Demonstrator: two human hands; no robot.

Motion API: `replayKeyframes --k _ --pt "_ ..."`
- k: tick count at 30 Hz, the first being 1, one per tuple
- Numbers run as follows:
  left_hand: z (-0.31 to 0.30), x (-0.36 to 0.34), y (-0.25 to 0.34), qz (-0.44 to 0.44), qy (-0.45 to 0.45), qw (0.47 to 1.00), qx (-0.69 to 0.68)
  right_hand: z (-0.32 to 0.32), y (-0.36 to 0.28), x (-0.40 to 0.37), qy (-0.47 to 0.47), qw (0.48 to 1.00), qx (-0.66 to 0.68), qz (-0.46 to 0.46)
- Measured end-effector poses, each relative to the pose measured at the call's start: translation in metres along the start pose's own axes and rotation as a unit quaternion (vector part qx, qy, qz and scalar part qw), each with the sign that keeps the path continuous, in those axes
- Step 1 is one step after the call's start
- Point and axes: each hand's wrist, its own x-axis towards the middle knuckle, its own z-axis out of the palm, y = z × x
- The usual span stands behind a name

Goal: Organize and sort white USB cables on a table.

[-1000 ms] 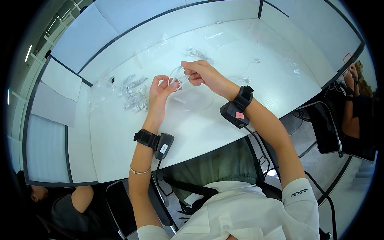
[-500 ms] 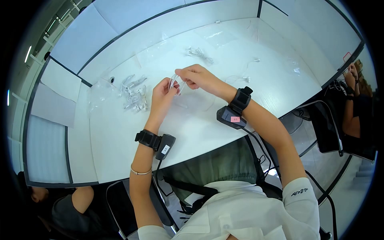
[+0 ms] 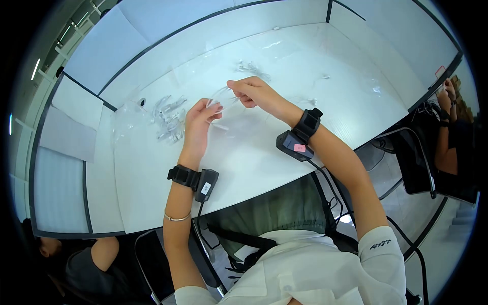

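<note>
A white cable (image 3: 221, 92) is looped between my two hands above the table. My left hand (image 3: 200, 118) pinches the loop on its left side, fingers closed. Slightly farther back, my right hand (image 3: 250, 93) grips the other side of the loop between thumb and fingers. One white end of the cable (image 3: 218, 126) hangs just below my left fingers. Left of my left hand lies a pile of bundled white cables (image 3: 172, 119). Beyond my right hand rests another coiled white cable (image 3: 252, 69).
The white table (image 3: 152, 188) has upright panels at its back and sides. A loose white cable (image 3: 310, 101) lies right of my right hand. Clear plastic bags (image 3: 127, 122) lie at the left. Other people sit at both sides, one with a hand (image 3: 450, 91) showing at right.
My hands have moved apart, the left one leftward and the right one slightly up and right. The cable loop between them is stretched wider.
</note>
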Motion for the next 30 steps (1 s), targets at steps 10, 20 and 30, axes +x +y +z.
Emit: replayKeyframes --k 10,20,30 --pt "-0.003 -0.001 0.003 -0.050 -0.038 0.998 -0.002 -0.001 0.006 0.003 0.001 1.000 0.008 -0.003" --pt "0.000 -0.002 0.001 -0.090 -0.084 0.992 0.014 -0.002 0.001 0.001 0.021 1.000 -0.003 -0.002" --pt "0.002 -0.002 -0.009 -0.046 -0.143 0.982 0.112 -0.004 -0.005 0.000 0.077 0.993 0.090 -0.003"
